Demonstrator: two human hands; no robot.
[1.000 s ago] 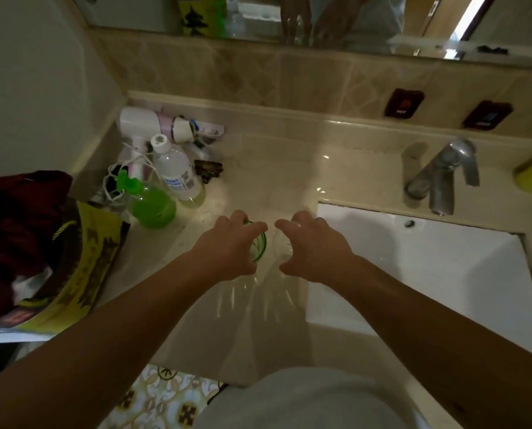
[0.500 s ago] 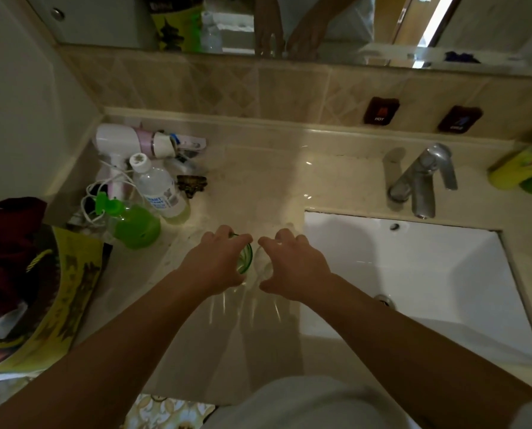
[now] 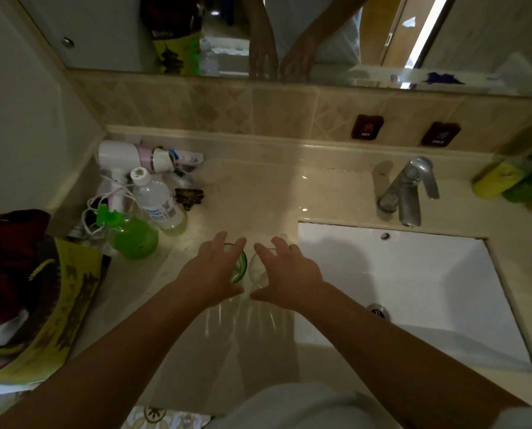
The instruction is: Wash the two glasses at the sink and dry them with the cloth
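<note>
A green glass (image 3: pixel 241 267) and a clear glass (image 3: pixel 256 271) stand side by side on the beige counter (image 3: pixel 258 193), just left of the white sink (image 3: pixel 413 289). My left hand (image 3: pixel 210 272) reaches over the green glass from above, fingers and thumb around its rim. In the same way my right hand (image 3: pixel 291 274) clasps the clear glass. Both hands hide most of each glass. A dark red cloth (image 3: pixel 11 258) lies heaped at the far left.
A chrome tap (image 3: pixel 410 193) stands behind the sink. A green spray bottle (image 3: pixel 134 236), a clear bottle (image 3: pixel 158 202) and a white hair dryer (image 3: pixel 119 156) crowd the counter's back left. Yellow-green bottles (image 3: pixel 512 178) stand at the far right. A mirror runs along the back wall.
My hands stay on the two glasses, with the fingers a little more spread than before. The view has tilted up, showing more mirror and wall.
</note>
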